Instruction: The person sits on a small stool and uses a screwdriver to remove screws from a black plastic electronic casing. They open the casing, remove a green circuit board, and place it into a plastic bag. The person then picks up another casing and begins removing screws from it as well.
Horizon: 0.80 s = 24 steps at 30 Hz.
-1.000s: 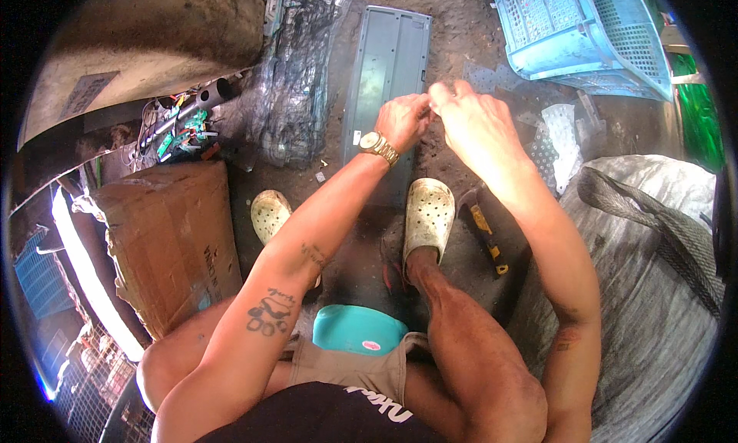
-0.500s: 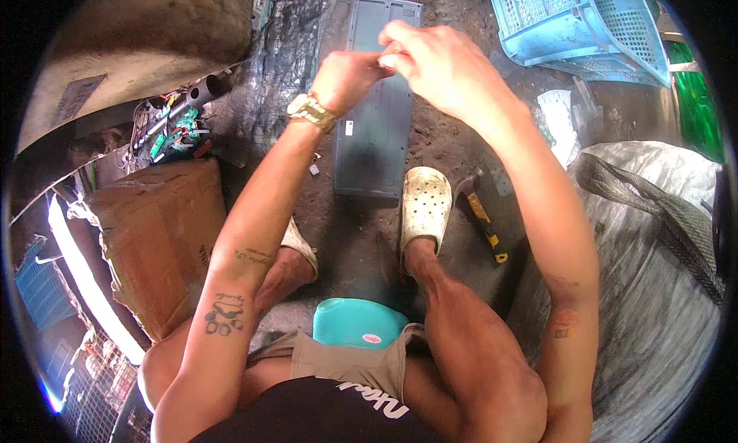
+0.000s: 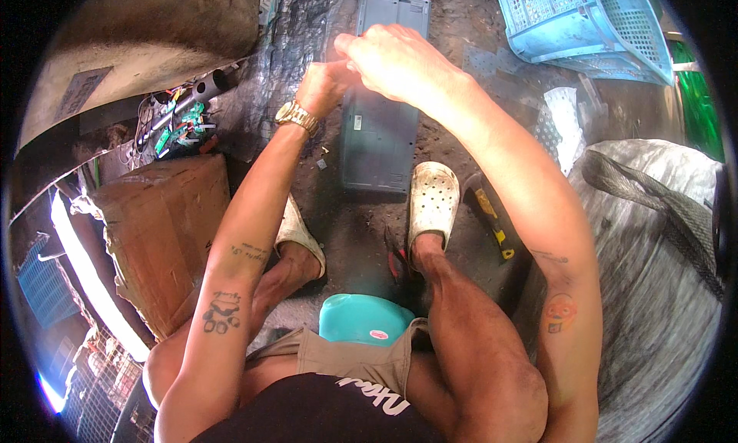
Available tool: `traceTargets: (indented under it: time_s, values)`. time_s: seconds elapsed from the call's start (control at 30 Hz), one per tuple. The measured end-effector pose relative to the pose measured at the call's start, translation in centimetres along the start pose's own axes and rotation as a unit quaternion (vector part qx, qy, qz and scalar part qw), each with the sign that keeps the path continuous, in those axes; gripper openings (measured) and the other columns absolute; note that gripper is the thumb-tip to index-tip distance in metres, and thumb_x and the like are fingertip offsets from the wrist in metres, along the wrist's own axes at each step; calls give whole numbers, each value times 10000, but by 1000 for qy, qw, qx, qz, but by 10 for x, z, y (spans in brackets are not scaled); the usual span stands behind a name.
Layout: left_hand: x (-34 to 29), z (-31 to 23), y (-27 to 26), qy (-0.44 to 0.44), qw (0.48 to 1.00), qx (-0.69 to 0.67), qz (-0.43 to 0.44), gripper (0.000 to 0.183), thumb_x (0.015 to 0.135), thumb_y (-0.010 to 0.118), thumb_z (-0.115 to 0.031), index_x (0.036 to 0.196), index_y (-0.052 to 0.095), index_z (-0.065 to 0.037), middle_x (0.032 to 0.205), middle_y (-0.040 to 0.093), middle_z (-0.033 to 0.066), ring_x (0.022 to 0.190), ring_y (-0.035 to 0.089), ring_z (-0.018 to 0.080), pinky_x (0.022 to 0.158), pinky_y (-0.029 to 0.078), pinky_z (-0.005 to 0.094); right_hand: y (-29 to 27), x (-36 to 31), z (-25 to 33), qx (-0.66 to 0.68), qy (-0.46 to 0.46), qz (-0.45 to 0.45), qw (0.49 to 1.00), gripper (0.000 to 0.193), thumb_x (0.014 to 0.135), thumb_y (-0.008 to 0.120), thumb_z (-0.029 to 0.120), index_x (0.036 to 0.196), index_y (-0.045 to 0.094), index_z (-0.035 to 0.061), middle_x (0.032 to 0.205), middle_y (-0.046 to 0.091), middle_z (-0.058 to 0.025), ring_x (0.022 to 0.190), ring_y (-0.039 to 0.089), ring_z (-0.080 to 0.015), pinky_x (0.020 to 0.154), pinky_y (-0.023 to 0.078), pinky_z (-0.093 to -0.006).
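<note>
Both hands meet above the far part of a long, flat grey plastic casing (image 3: 377, 151) that lies on the floor. My left hand (image 3: 321, 87) is closed, its fingers bunched against the right one; a gold-coloured watch (image 3: 297, 117) sits on that wrist. Over its fingertips bends my right hand (image 3: 393, 62), also closed and seen mostly from the back. Whatever is pinched between them is hidden or too small to make out. Neither hand visibly touches the casing.
By my right clog (image 3: 433, 204) lie a hammer (image 3: 490, 216) with a yellow-black handle and red-handled pliers (image 3: 396, 260). A cardboard box (image 3: 165, 228) and wire scraps (image 3: 181, 124) are left; a blue crate (image 3: 538, 43) and large whitish sack (image 3: 630, 304) right. I sit on a turquoise stool (image 3: 361, 318).
Both hands have shifted left together, and the right one now reaches across the left fingertips. The view has moved slightly; the red-handled pliers show more plainly.
</note>
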State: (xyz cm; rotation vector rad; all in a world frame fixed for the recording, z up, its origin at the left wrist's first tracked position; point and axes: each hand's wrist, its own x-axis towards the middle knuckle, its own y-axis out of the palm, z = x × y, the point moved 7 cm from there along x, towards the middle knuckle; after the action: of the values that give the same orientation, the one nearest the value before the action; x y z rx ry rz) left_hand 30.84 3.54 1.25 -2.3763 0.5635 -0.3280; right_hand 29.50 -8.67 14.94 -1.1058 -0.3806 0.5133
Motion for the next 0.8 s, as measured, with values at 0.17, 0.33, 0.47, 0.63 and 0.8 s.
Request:
traceTargets:
  time_s: [0.17,0.33,0.47,0.63,0.8]
  values:
    - [0,1,1,1,1000,8,-10,127,864,692,-122,955,761,-67,780,686,225,746,703,404,650,557,447,3,1,-2,-5,18,18,1000,186,889,672,114,1046,691,16,826,725,-196,833,756,-343,744,611,-460]
    - [-3,3,0,22,1000,6,-20,123,865,682,-118,941,760,-61,771,686,227,727,699,405,640,553,451,3,3,2,-12,20,17,1000,188,890,666,117,1042,696,11,818,727,-188,837,758,-342,745,613,-455]
    - [-8,10,7,-23,999,45,5,105,857,674,-114,885,750,-48,755,686,227,708,700,401,630,553,456,12,5,2,-63,35,39,997,188,975,630,209,1066,676,51,853,726,-203,855,736,-381,751,598,-474]
    - [-11,-5,5,28,997,60,-47,121,846,682,-146,840,734,-38,755,695,222,701,706,396,637,561,465,21,8,13,-65,-43,43,996,223,894,673,171,1074,710,45,893,748,-175,891,752,-336,763,605,-450]
    - [-16,-8,-1,32,997,30,-70,143,830,710,-173,838,733,-33,764,708,210,717,714,390,646,568,467,14,11,22,-79,-84,-32,993,218,882,682,161,1069,713,55,923,752,-155,909,753,-322,785,604,-443]
